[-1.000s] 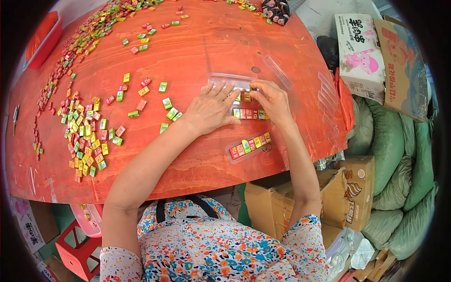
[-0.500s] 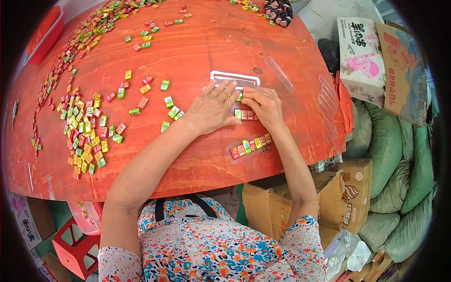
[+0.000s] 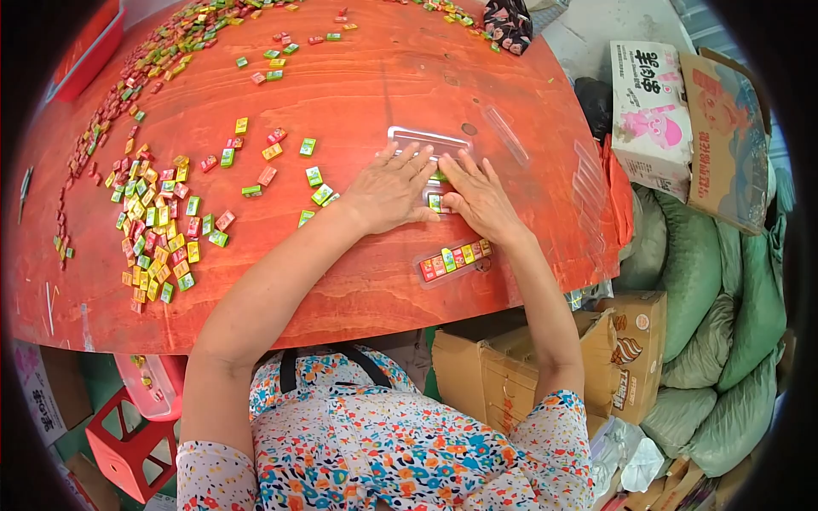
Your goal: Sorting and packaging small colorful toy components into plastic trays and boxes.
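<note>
My left hand (image 3: 388,194) lies flat with its fingers stretched across a clear plastic tray (image 3: 419,134). Beside it, my right hand (image 3: 484,198) rests with open fingers spread over the same spot. Between them shows a small green-and-white box (image 3: 435,203), one of a short row mostly hidden by my right hand. What lies under my palms is covered. Nearer to me, a second clear tray (image 3: 426,280) holds a slanted row of several small red, green and yellow boxes (image 3: 452,261).
Loose small boxes (image 3: 158,226) are heaped on the red wooden table (image 3: 307,281) at left, with a longer trail behind. Empty clear trays (image 3: 506,134) lie at right. An open cardboard box (image 3: 460,366) stands below the table edge, a red stool (image 3: 128,451) at lower left.
My right hand has gone from pinching fingers over the row to lying flat and spread, covering more of the boxes. My left hand stays nearly in place. The whole view has shifted slightly.
</note>
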